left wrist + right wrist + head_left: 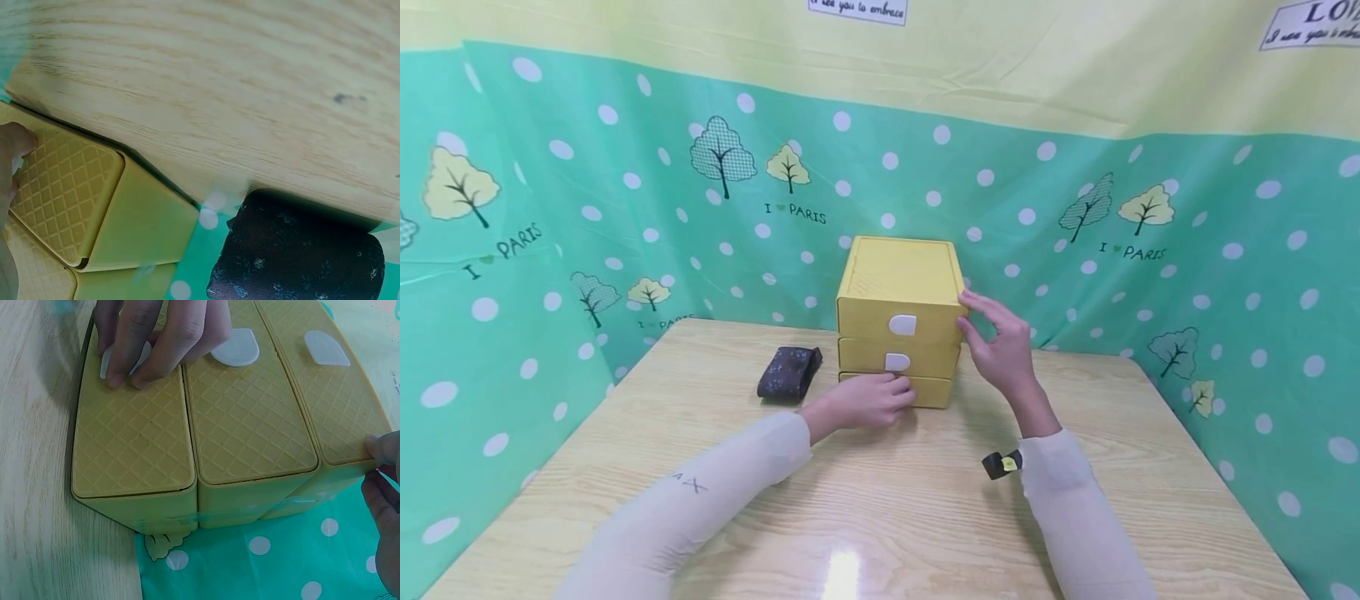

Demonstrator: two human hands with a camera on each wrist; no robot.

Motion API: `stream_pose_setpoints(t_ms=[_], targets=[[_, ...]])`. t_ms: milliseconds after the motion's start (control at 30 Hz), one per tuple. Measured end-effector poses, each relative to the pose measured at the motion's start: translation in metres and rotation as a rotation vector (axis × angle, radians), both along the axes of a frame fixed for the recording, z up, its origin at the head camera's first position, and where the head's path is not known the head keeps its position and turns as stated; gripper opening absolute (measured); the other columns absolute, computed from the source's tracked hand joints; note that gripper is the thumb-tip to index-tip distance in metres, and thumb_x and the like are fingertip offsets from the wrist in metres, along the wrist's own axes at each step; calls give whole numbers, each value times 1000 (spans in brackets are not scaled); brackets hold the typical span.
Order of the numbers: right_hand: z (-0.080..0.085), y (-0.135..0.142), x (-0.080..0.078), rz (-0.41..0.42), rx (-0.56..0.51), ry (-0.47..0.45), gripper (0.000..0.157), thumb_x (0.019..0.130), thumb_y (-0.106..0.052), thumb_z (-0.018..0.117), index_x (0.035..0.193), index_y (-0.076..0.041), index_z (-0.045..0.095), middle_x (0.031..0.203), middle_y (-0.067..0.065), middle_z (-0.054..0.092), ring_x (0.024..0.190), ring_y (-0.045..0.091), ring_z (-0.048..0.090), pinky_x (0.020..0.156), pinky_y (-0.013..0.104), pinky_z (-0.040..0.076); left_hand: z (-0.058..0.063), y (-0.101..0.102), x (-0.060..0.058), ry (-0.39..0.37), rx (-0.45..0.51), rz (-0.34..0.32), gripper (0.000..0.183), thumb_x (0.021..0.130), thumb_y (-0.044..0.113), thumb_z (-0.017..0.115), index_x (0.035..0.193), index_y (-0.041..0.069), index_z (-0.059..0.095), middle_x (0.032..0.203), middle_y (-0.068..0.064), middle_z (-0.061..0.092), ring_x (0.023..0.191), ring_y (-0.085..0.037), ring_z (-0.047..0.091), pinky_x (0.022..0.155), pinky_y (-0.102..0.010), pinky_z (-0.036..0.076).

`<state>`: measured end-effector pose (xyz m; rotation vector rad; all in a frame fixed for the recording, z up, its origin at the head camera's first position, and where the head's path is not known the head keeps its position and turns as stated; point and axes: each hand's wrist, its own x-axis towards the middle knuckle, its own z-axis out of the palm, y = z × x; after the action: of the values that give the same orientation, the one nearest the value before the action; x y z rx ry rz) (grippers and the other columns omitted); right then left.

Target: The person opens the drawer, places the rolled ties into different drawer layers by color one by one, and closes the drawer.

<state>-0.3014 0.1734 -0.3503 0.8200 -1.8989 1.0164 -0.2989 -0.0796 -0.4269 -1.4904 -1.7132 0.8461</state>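
Note:
A yellow three-drawer box (902,271) stands at the back of the table, its drawers closed. White rounded tabs mark the top drawer (936,323) and middle drawer (937,358). My left hand (868,400) is at the bottom drawer (934,393); in the right wrist view its curled fingers grip that drawer's white tab (106,362), partly covering it. My right hand (1003,354) touches the box's upper right edge, thumb at the front corner, fingers extended along the side. A dark flower-patterned pouch (786,373) lies left of the box, apart from both hands.
The box and pouch stand on a light wooden table (880,517). A green dotted cloth (647,192) hangs behind and at both sides. A black strap with a yellow patch (1002,464) sticks out by the right sleeve.

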Motion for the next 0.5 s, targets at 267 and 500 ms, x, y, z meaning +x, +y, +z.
stream_pose_setpoints(t_ms=[267,500], targets=[[0,0,-1,1,-2,9,35,87,6,77,122,2,72,128,16,70,120,33,66,106,37,52,1,1,5,39,5,-19,23,97,8,59,98,22,77,105,2,60,99,-18,56,79,-26,56],[-1,0,-1,-12,7,2,35,87,6,78,122,2,72,127,16,70,120,33,66,107,32,52,1,0,7,44,-20,-22,22,97,8,60,98,21,77,107,1,61,98,-19,56,82,-27,56]])
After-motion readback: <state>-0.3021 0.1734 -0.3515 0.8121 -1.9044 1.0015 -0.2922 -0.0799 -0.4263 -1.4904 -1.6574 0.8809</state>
